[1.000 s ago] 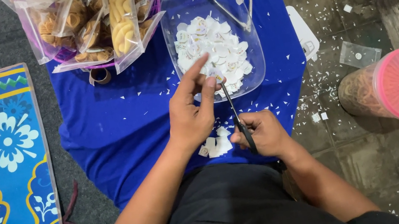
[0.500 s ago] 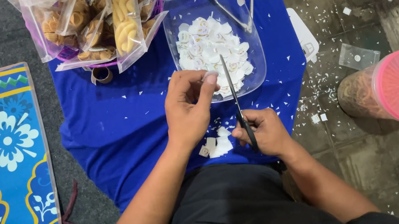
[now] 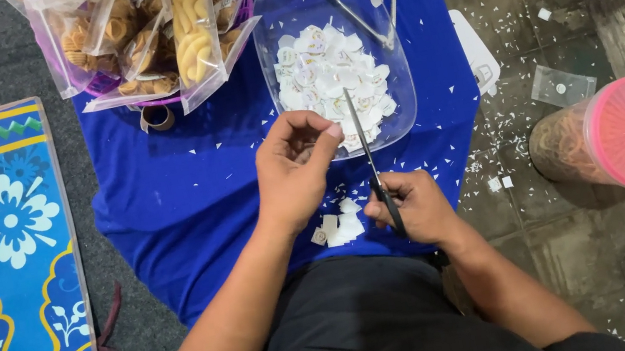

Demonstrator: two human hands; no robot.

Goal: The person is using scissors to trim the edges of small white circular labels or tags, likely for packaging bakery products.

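While the right hand (image 3: 411,205) grips closed scissors (image 3: 373,165), the left hand (image 3: 296,165) hovers just before the clear tray (image 3: 395,115), fingers curled, apparently empty.

My right hand (image 3: 411,205) grips matt black-handled metal scissors (image 3: 371,159). At twelve o'clock a glossy clear plastic tray (image 3: 278,20) holds matt white paper cutouts (image 3: 330,79) on smooth blue cloth (image 3: 188,188); shiny metal tongs (image 3: 365,10) rest there.

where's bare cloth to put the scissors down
Bare blue cloth lies left of the left hand, below the snack bags. It is crowded around the clear tray and the paper bits beside the right hand.
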